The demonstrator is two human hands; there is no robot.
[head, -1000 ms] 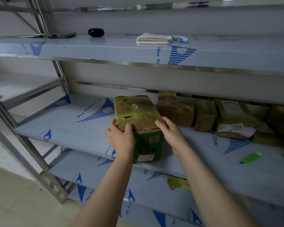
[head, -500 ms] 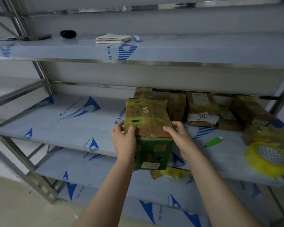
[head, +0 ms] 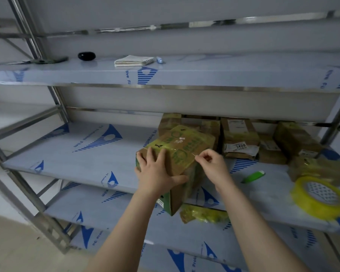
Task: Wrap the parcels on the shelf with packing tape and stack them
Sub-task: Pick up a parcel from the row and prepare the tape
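Currently: box at shelf front, top already yellow-taped, left grip pressing flat on it, right grip pinching what seems a tape edge. Well right of right grip: tape roll; beyond it, other parcels, unstacked — most work apparently remains.

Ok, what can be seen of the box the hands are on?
The box is brown cardboard with green sides, yellowish tape across its top and a white label low on the near face. It is tilted, a corner toward the camera, at the front of the middle shelf. The left hand presses flat on its top, thumb on the near side; the right hand pinches the tape at the top's right edge.
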